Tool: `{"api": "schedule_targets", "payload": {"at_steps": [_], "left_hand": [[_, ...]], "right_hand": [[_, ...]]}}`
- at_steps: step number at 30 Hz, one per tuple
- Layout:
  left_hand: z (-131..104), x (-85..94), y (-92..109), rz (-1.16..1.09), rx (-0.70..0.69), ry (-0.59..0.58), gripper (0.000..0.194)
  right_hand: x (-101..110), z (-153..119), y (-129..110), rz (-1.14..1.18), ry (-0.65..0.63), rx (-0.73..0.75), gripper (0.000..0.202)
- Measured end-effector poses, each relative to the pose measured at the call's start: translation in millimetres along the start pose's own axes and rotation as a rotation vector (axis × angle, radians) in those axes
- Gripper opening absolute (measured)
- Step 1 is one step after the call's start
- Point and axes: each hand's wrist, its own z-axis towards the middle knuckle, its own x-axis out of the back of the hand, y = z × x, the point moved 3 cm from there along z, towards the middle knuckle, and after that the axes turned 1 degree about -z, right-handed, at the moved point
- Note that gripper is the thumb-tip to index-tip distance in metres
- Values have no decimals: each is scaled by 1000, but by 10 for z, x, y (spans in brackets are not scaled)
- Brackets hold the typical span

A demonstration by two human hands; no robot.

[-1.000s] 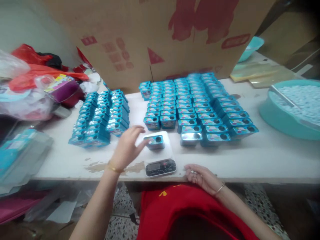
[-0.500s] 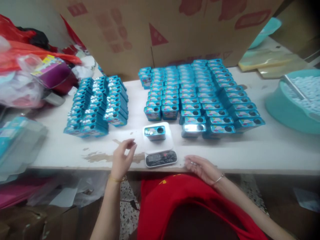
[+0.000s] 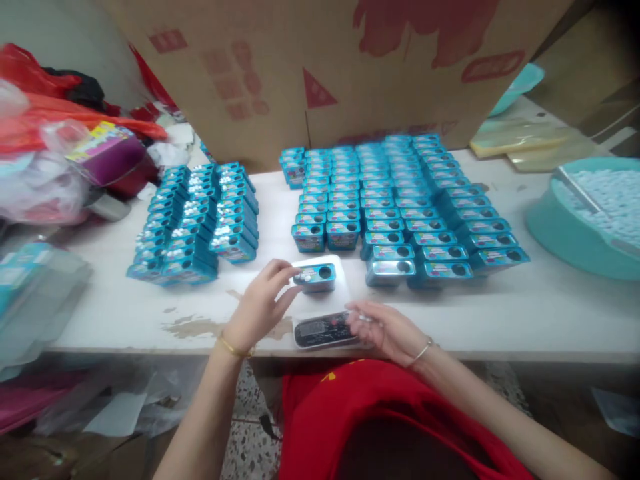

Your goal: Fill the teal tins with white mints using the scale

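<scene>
A blue tin (image 3: 320, 281) with a round dark hole in its lid stands on a white kitchen scale (image 3: 345, 283). Small white mints lie at the left end of that lid. My left hand (image 3: 265, 300) has its thumb and fingertips closed around the tin's left end. Over the right side of the scale's black display panel (image 3: 320, 329), my right hand (image 3: 385, 330) is curled, palm partly up. A small whitish piece shows between its fingers, too blurred to name surely.
Rows of similar tins (image 3: 380, 200) fill the table behind the scale. More tins (image 3: 195, 227) with white mints on top stand at left. A teal basin (image 3: 560, 230) of mints with a metal scoop is at right. A big cardboard box (image 3: 280, 73) stands behind.
My left hand has moved right and forward onto the tin. My right hand has shifted left over the scale's panel. The tin stays on the scale.
</scene>
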Motion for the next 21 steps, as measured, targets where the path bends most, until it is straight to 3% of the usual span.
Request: {"api": "schedule_targets", "payload": {"at_steps": [5, 8, 15, 18, 21], "left_hand": [[231, 11, -21, 71, -60, -244, 20], [293, 2, -55, 62, -70, -329, 19], [328, 72, -105, -65, -85, -324, 16], [308, 55, 40, -89, -89, -258, 15], [236, -61, 295, -110, -143, -307, 17]], "right_hand": [[-260, 130, 5, -5, -85, -38, 14], [-331, 173, 38, 10, -117, -80, 14], [-370, 258, 58, 69, -113, -113, 14], [-420, 297, 75, 147, -138, -158, 18], [-463, 301, 82, 279, -151, -175, 21]]}}
